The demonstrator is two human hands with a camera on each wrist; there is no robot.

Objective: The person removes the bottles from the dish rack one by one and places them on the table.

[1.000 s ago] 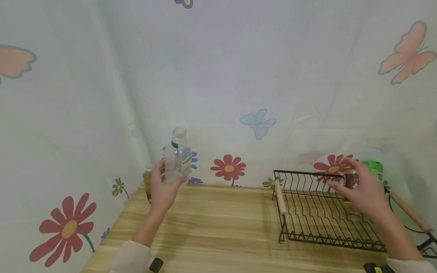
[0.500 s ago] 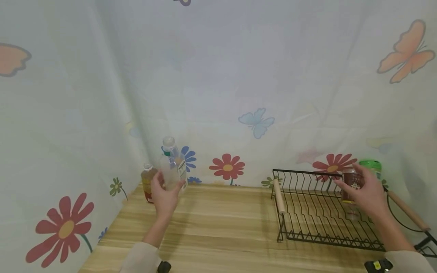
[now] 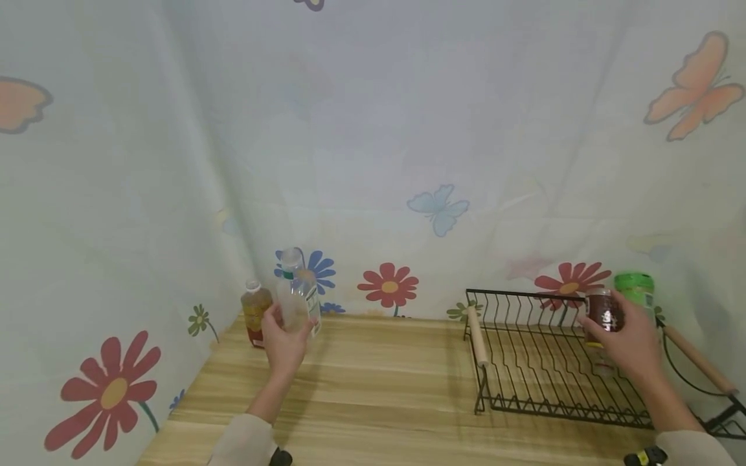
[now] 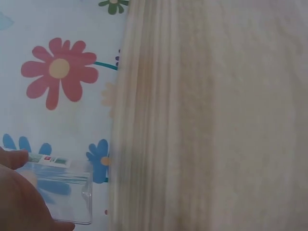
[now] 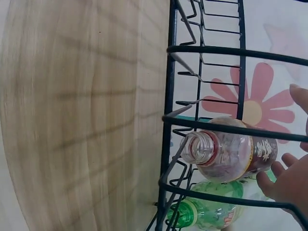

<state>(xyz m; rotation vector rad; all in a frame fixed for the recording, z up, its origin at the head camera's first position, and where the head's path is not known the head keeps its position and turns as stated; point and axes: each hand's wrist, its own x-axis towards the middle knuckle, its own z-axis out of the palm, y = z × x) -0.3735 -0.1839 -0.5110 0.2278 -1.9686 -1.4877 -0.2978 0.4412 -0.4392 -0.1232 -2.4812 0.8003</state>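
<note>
My left hand (image 3: 287, 340) grips a clear plastic bottle (image 3: 300, 298), neck up and leaning a little, at the back left. In the left wrist view, the bottle's base (image 4: 72, 207) shows beside my fingers, raised above the tabletop. My right hand (image 3: 632, 333) is round the upper part of a brown-labelled bottle (image 3: 604, 314) in the rack. That bottle stands upside down, with its open neck (image 5: 202, 148) between the wires. In the right wrist view, my fingers (image 5: 276, 173) are at its side, while my thumb (image 5: 299, 97) appears spread away from it.
Black wire dish rack (image 3: 542, 369) with wooden handles stands on the right of the wooden table (image 3: 379, 401). Beside my right hand is a green bottle (image 5: 211, 207), also neck down. An amber bottle (image 3: 255, 317) stands at the back left. A flower-print sheet (image 3: 379, 162) hangs behind.
My left hand has lowered the clear bottle, uncovering more of the amber one. My right hand has moved in closer round the brown-labelled bottle, its fingers less spread.
</note>
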